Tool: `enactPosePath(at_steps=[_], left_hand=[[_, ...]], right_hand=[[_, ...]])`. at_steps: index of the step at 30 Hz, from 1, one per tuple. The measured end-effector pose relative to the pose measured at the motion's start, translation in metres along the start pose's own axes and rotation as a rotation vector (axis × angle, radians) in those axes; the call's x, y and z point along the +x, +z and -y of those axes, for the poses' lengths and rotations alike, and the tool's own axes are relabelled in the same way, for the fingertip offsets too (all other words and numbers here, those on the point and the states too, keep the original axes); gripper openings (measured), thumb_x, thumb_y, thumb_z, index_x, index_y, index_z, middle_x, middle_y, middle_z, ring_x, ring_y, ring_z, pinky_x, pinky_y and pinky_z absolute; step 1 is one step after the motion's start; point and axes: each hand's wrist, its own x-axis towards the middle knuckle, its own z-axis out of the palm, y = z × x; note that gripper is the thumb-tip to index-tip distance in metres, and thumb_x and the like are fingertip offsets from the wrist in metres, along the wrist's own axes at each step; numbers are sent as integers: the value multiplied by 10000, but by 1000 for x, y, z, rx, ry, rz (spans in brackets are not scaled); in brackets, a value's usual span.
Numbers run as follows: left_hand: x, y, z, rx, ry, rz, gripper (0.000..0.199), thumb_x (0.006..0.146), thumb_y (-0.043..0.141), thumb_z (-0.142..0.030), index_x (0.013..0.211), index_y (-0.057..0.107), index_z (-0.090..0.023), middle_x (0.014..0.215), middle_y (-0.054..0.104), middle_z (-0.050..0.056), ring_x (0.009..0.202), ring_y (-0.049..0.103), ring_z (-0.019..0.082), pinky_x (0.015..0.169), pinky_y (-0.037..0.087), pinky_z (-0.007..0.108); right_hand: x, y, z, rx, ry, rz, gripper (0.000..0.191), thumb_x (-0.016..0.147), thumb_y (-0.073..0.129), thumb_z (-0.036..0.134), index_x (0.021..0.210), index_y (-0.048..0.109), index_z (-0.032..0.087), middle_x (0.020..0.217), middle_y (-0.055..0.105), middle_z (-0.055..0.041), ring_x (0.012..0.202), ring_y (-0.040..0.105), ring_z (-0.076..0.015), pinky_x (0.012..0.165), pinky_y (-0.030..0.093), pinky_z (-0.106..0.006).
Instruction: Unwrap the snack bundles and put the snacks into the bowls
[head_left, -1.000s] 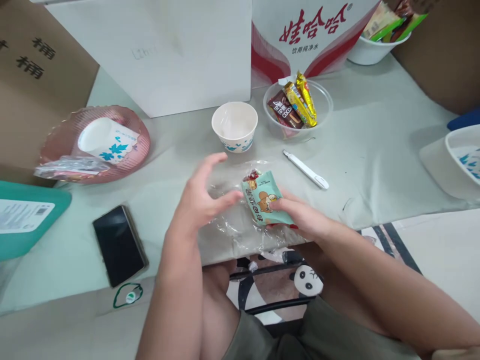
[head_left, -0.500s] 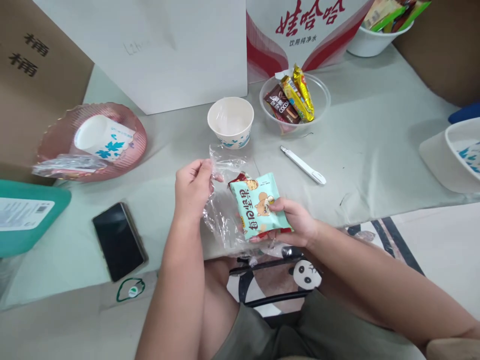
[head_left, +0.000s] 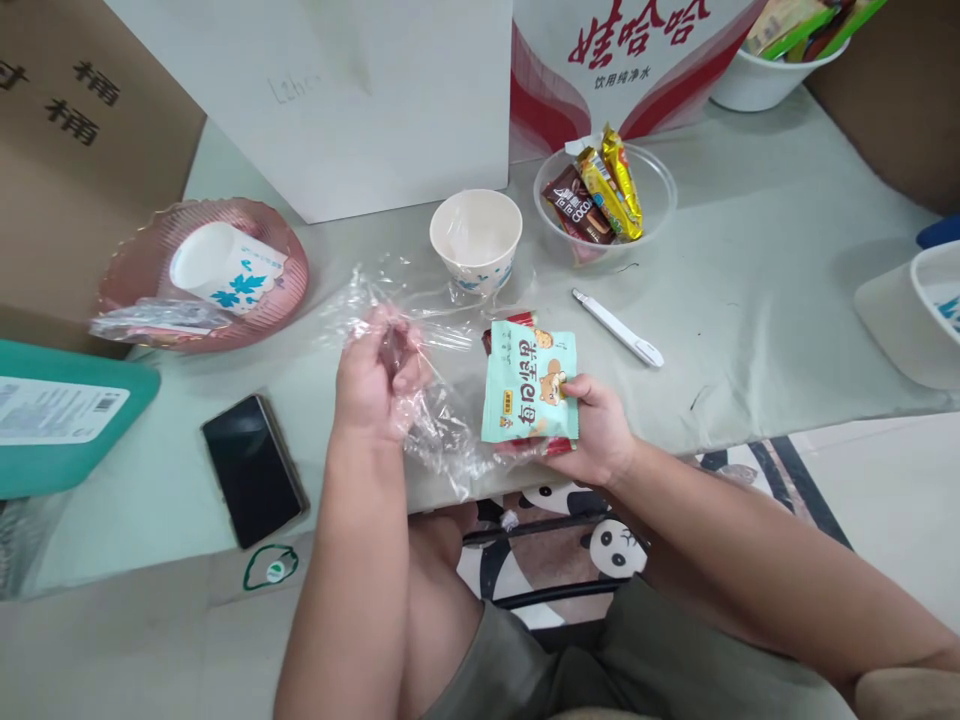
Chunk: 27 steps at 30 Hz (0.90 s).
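Mint-green packet (head_left: 529, 385) in the right grip, clear film (head_left: 442, 430) in the left

The packet lies just left of the right hand (head_left: 602, 430) and across a short gap to the right of the left hand (head_left: 377, 375). Its long axis seems to run away from the body. The right hand is nearer: its grip is pressed together on the packet's right edge, thumb on top and fingers beneath. A red wrapper (head_left: 553, 445) shows under the packet.

The left grip is curled closed, pinching the film, which spreads beyond the fingers and trails rightward to beside the packet; whether the two touch, I cannot tell. Beyond both grips, between them, a paper bowl (head_left: 476, 245) stands upright on the desk (head_left: 757, 300). A white cutter (head_left: 619, 328) lies beyond the right grip, slightly to its right, and a phone (head_left: 255, 470) left of the left one.
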Motion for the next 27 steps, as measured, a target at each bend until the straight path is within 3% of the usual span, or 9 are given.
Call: enactPosePath(at_steps=[3,6,11,15,18,20,22,24,27], left_hand=[[-11,8,-2,-206,-70,222,350,987,624,-339,683,528,-197,619,494,2,471,403,59,317,117,109],[-17,14,2,-310,-40,286,325,962,645,-327,708,479,-210,646,435,1,499,303,70,306,7,104],[-23,14,5,-281,164,133,276,981,563,-304,761,414,-229,654,357,-36,526,-18,92,307,-120,190],[-20,1,3,-231,334,31,243,957,642,-319,812,467,-233,720,449,-21,518,52,81,301,-79,202],[-11,-8,-2,-362,383,27,248,992,617,-255,806,454,-237,695,456,-34,473,194,56,292,56,142],[-3,-13,-4,-500,289,28,269,1039,528,-233,787,432,-233,622,423,-55,429,269,32,299,143,93],[5,-14,-4,-543,64,-31,320,1075,407,-249,756,421,-221,532,368,-73,371,296,16,292,180,80],[11,-13,-2,-468,-157,-105,366,1075,345,-256,721,422,-208,486,332,-84,337,305,18,284,191,102],[12,-4,4,-359,-287,-124,371,1053,398,-241,687,441,-194,484,327,-91,330,316,24,295,199,129]], right_hand=[[3,1,-7,47,61,14,513,674,601,385,1157,636,217,1027,785,-93,922,725,-300,814,618,-523],[5,2,-13,65,125,35,532,670,659,456,1149,627,226,1046,781,-97,984,722,-323,864,602,-579],[7,0,-17,40,115,65,589,687,746,476,1207,608,238,1107,763,-83,991,715,-288,927,584,-597],[9,-1,-15,-11,51,-11,477,687,812,367,1108,627,241,986,759,-32,783,676,-188,843,629,-479],[7,4,-7,-106,-105,-115,442,676,842,322,1055,632,238,976,754,-26,784,679,-182,735,631,-378],[2,8,1,-204,-264,-200,448,668,847,316,1054,635,240,987,754,-29,800,696,-192,675,617,-335],[-5,12,12,-338,-423,-290,433,686,833,315,1068,643,244,1008,756,-32,843,717,-209,670,612,-324],[-14,15,24,-478,-555,-371,379,717,806,309,1056,650,247,1038,756,-39,927,734,-239,717,620,-347],[-23,16,47,-608,-697,-502,306,730,766,283,1008,638,255,1045,752,-40,1017,734,-271,778,622,-385]])
